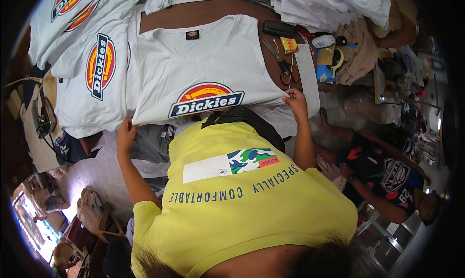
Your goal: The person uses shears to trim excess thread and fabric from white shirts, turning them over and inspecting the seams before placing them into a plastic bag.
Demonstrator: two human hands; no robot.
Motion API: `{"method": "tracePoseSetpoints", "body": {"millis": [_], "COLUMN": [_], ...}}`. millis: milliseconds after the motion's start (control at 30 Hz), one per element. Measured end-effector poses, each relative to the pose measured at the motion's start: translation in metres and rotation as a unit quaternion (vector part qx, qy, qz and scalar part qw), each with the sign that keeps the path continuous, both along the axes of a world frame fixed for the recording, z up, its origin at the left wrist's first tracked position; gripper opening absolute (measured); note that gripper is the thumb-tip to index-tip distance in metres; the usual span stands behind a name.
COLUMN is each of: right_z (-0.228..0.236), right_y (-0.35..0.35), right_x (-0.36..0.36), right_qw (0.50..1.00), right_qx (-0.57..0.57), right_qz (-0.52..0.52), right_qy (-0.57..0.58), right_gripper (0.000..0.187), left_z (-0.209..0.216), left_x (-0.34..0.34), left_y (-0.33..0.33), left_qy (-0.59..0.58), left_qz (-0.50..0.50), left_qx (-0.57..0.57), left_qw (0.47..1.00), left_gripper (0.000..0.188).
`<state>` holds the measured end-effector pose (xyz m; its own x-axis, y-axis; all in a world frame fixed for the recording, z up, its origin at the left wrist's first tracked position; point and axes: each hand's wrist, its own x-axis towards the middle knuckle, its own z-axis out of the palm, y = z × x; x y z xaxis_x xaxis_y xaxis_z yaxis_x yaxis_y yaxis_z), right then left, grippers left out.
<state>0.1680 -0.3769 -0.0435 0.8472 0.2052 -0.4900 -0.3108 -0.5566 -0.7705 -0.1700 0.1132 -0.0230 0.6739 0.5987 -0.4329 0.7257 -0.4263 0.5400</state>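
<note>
"What do you count in the upper middle?"
"One spread white shirt (206,60) and two hands: one left hand (127,131), one right hand (296,104)."
"And upper right?"
"One black case (279,29), one pair of scissors (280,61), one tape roll (340,60). The white pile (329,7) looks like many shirts, too jumbled to count surely."

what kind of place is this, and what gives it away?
Probably a garment workshop: a white shirt lies spread on a brown tabletop, with a heap of white garments behind it and scissors beside it.
</note>
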Motion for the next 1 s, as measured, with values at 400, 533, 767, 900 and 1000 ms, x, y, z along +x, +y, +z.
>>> {"method": "tracePoseSetpoints", "body": {"millis": [400, 533, 767, 900, 1000], "right_z": [0.007, -0.023, -0.014, -0.008, -0.002], "right_y": [0.188, 0.192, 0.214, 0.229, 0.245], "right_x": [0.005, 0.062, 0.103, 0.118, 0.128], "right_qw": [0.739, 0.781, 0.774, 0.788, 0.791], "right_qx": [-0.158, -0.182, -0.169, -0.191, -0.206], "right_qz": [0.466, 0.317, 0.277, 0.247, 0.23], "right_qy": [-0.46, -0.506, -0.544, -0.53, -0.528], "right_gripper": [0.053, 0.055, 0.044, 0.04, 0.035], "left_z": [-0.025, -0.04, -0.017, -0.009, -0.013], "left_x": [0.169, 0.199, 0.246, 0.257, 0.269], "left_y": [-0.072, -0.004, 0.053, 0.064, 0.087], "left_qy": [-0.146, -0.145, -0.158, -0.178, -0.224], "left_qz": [-0.172, -0.135, -0.125, -0.2, -0.184], "left_qx": [0.354, 0.375, 0.341, 0.383, 0.202], "left_qw": [0.908, 0.906, 0.918, 0.884, 0.936], "left_gripper": [0.051, 0.059, 0.039, 0.033, 0.032]}}
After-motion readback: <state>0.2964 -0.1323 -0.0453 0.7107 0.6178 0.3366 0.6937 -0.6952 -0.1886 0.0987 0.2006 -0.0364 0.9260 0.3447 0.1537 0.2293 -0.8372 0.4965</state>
